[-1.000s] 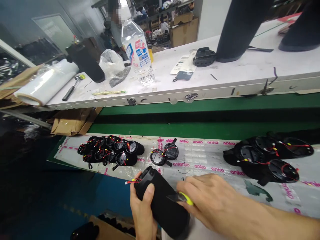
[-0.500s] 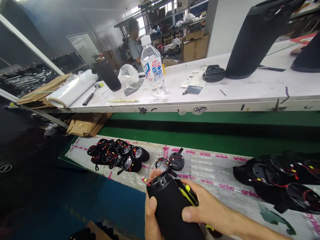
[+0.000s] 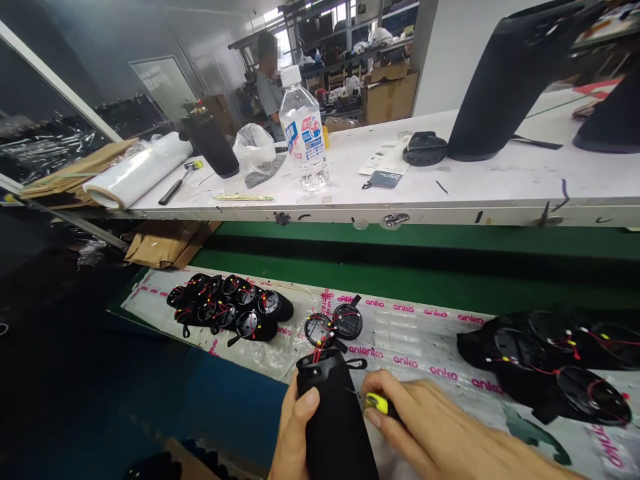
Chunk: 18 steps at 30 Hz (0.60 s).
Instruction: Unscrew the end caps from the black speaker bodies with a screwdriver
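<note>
My left hand (image 3: 295,433) is wrapped round a black cylindrical housing (image 3: 337,420), its thumb on the near face. Red wires stick up from the housing's open top. In my right hand (image 3: 420,420) is a yellow and black tool (image 3: 379,403), pinched between thumb and fingers; its thin tip points at the housing's right side. Whether the tip touches the housing I cannot tell. A small black strap loop (image 3: 357,364) stands out at the housing's upper right. Just beyond lie two round black parts (image 3: 347,321) with red wires.
Several black housings with wires lie at the left (image 3: 247,323) and right (image 3: 520,347) of the lower bench. A raised white shelf (image 3: 350,197) holds a water bottle (image 3: 305,133), a screwdriver-like tool (image 3: 175,190), a plastic roll (image 3: 135,173) and tall black housings (image 3: 500,87). A person (image 3: 269,87) is in the background.
My right hand has come off the housing and turned, with the yellow and black tool now pointing at its side. The housing stands more upright in my left hand.
</note>
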Tool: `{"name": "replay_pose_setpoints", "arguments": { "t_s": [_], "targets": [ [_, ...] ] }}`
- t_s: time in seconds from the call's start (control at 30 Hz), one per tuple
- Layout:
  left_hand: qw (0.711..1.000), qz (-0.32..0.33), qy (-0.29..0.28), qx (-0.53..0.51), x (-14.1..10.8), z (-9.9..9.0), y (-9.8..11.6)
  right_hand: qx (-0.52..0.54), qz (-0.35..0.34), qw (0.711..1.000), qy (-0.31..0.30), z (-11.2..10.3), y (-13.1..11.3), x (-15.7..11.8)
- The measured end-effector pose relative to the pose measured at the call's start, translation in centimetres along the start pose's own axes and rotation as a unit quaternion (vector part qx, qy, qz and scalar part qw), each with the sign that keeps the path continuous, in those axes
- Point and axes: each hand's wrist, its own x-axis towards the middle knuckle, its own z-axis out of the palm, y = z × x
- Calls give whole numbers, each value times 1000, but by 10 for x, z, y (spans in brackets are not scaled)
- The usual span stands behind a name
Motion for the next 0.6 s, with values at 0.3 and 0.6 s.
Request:
{"name": "replay_pose_setpoints", "arguments": {
  "t_s": [0.3,0.6],
  "targets": [
    [995,-3,-97,-31,7,9,4,-276,-183,943,0,-15,14,33],
    [994,1,-104,-10,1,17,6,-385,-234,892,-30,-34,4,43]
  ]
}}
